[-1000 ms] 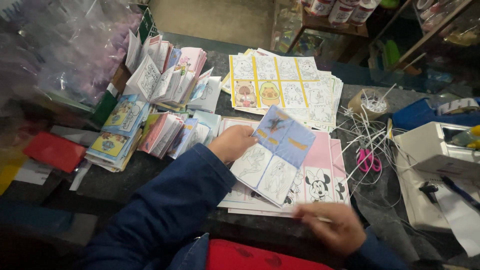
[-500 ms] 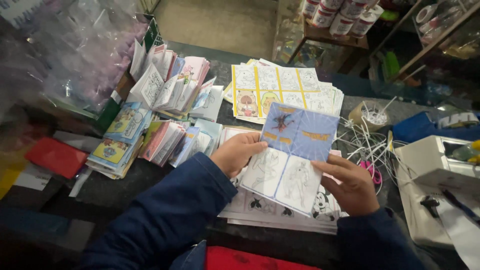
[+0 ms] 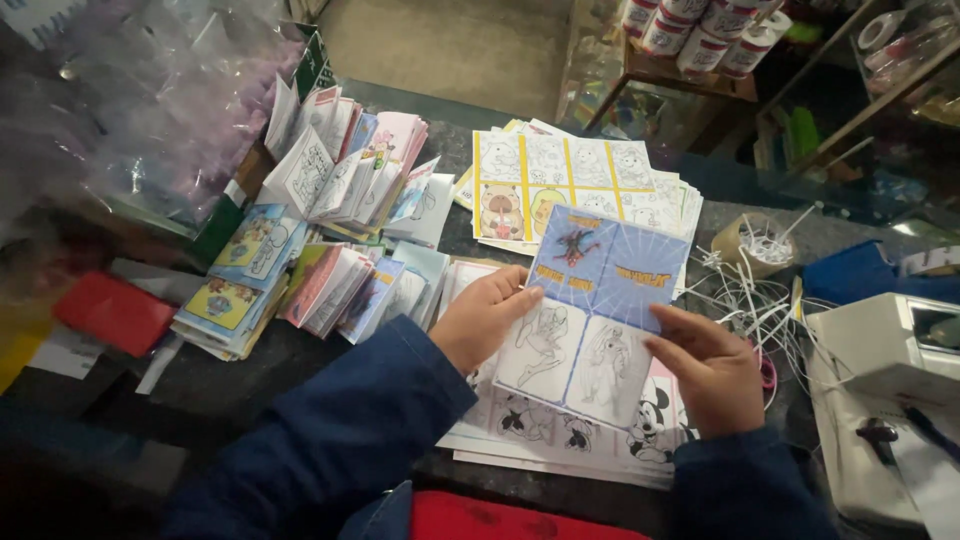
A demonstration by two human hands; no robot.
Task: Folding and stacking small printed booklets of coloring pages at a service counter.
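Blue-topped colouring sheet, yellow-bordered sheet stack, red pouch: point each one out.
blue-topped colouring sheet (image 3: 590, 320), head view, centre of the sheet between the hands.
yellow-bordered sheet stack (image 3: 570, 180), head view, top sheet's middle.
red pouch (image 3: 112, 312), head view, middle of its flat face.

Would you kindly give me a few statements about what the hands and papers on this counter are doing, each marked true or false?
1. Both hands hold one printed sheet. True: the left hand and right hand grip the printed sheet at its edges.
2. The sheet's upper panels are yellow. False: they are blue; the lower ones are line drawings.
3. A stack of yellow-bordered sheets lies beyond the held sheet. True.
4. Folded booklets lie to the right of the hands. False: they are to the left.
5. The sleeves are red. False: the sleeves are dark blue.
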